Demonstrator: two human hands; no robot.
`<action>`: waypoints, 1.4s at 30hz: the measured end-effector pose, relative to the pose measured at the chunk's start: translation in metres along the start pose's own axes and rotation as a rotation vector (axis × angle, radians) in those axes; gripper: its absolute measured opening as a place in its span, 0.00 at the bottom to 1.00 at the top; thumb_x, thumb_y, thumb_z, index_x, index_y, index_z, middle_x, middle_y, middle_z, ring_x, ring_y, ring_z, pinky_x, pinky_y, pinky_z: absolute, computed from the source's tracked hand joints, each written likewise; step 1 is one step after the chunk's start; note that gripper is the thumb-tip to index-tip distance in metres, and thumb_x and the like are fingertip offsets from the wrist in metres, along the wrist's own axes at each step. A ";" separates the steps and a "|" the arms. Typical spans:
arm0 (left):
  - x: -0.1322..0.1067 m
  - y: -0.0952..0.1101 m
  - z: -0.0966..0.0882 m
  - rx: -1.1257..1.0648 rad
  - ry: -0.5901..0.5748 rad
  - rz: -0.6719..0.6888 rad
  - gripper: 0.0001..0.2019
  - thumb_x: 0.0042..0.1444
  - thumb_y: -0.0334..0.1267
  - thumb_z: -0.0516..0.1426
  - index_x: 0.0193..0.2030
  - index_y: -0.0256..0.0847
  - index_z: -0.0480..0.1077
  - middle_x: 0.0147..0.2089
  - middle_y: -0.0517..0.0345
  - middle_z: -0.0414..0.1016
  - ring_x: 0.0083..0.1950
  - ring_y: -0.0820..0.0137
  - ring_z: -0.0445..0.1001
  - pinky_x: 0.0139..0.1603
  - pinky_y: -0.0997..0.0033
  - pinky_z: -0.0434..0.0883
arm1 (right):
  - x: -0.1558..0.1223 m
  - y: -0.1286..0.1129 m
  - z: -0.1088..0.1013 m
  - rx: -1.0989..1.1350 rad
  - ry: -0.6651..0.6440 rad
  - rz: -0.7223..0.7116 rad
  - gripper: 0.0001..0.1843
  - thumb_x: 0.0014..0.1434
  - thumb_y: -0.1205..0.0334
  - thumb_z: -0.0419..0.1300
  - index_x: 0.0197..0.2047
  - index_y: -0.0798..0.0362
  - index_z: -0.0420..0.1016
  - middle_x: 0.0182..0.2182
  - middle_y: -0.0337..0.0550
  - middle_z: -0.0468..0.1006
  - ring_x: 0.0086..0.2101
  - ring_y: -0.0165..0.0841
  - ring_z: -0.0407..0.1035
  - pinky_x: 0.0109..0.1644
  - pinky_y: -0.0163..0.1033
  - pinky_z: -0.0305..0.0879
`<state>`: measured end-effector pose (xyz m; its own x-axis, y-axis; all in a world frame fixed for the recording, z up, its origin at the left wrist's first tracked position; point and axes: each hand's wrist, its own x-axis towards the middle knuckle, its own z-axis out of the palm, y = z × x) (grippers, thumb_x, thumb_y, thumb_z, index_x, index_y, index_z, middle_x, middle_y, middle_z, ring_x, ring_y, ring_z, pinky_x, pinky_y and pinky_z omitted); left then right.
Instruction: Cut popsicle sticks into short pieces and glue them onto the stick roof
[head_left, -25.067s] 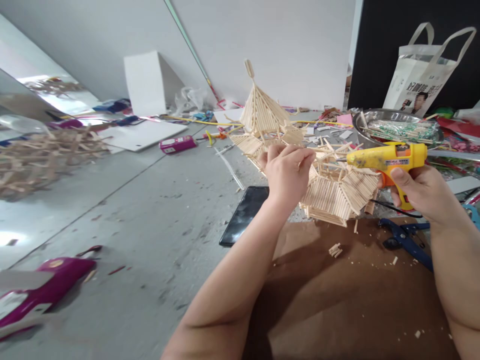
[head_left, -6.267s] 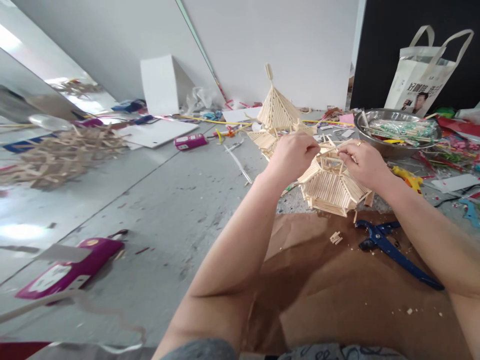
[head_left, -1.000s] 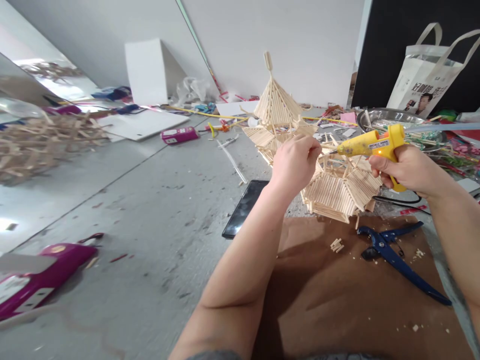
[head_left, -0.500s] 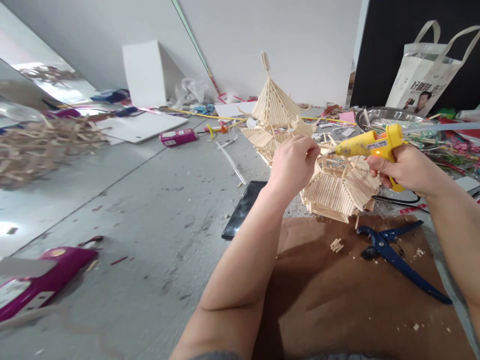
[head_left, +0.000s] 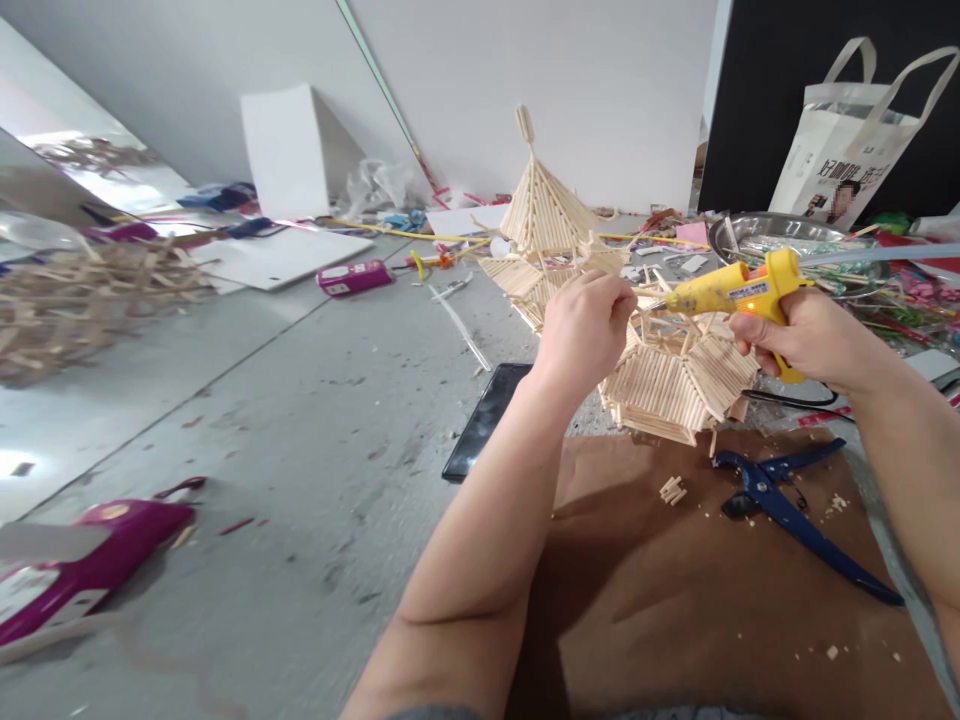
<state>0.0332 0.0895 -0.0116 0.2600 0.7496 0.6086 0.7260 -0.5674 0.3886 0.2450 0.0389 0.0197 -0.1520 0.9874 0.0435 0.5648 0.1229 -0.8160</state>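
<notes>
My right hand (head_left: pixel 802 335) is wrapped round the handle of a yellow hot glue gun (head_left: pixel 739 290), which points left with a clear glue stick out of its back. Close to its nozzle, my left hand (head_left: pixel 589 325) is closed in a pinch; whatever its fingertips hold is too small to make out. Below both hands stands a model roof section (head_left: pixel 660 385) built of thin wooden sticks, with an open top. Behind my left hand rises a taller wooden-stick pagoda model (head_left: pixel 544 210) with a pointed roof, partly hidden by that hand.
Blue cutters (head_left: pixel 795 515) and short stick pieces (head_left: pixel 673 490) lie on brown paper (head_left: pixel 637 620). A black phone (head_left: pixel 484 425) lies left of it. A metal bowl (head_left: pixel 750 235) and a white bag (head_left: pixel 847 150) stand at the back right. A stick pile (head_left: pixel 97 295) lies left.
The view has shifted very slightly. Both hands, the glue gun and the models keep nearly the same places.
</notes>
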 end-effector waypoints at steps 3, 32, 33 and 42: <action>0.000 0.000 0.000 -0.010 0.003 -0.002 0.08 0.50 0.30 0.50 0.25 0.40 0.68 0.28 0.55 0.70 0.33 0.69 0.67 0.36 0.67 0.64 | 0.001 0.000 0.001 0.012 0.007 0.000 0.20 0.49 0.44 0.60 0.29 0.54 0.64 0.22 0.38 0.68 0.14 0.21 0.58 0.18 0.34 0.56; 0.000 0.000 -0.002 0.028 -0.017 0.021 0.08 0.50 0.30 0.51 0.25 0.38 0.70 0.29 0.55 0.71 0.33 0.71 0.68 0.35 0.69 0.64 | 0.001 0.002 0.003 0.047 0.008 -0.003 0.21 0.50 0.43 0.59 0.29 0.56 0.66 0.15 0.34 0.65 0.14 0.22 0.58 0.19 0.34 0.54; 0.000 -0.001 -0.002 0.032 -0.018 0.025 0.08 0.50 0.30 0.50 0.26 0.38 0.70 0.29 0.55 0.72 0.33 0.71 0.68 0.35 0.69 0.64 | 0.001 0.003 0.003 0.046 0.011 -0.010 0.22 0.50 0.43 0.59 0.29 0.56 0.66 0.15 0.34 0.65 0.14 0.22 0.58 0.19 0.34 0.54; 0.000 -0.003 -0.001 0.031 0.005 0.067 0.08 0.51 0.30 0.50 0.26 0.38 0.69 0.28 0.55 0.71 0.32 0.71 0.68 0.35 0.69 0.65 | 0.001 0.003 0.002 0.063 0.009 -0.022 0.23 0.47 0.42 0.61 0.28 0.56 0.66 0.14 0.33 0.64 0.14 0.23 0.58 0.19 0.34 0.54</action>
<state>0.0307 0.0903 -0.0123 0.3058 0.7087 0.6358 0.7265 -0.6053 0.3254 0.2444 0.0399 0.0163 -0.1569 0.9853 0.0669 0.5090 0.1387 -0.8495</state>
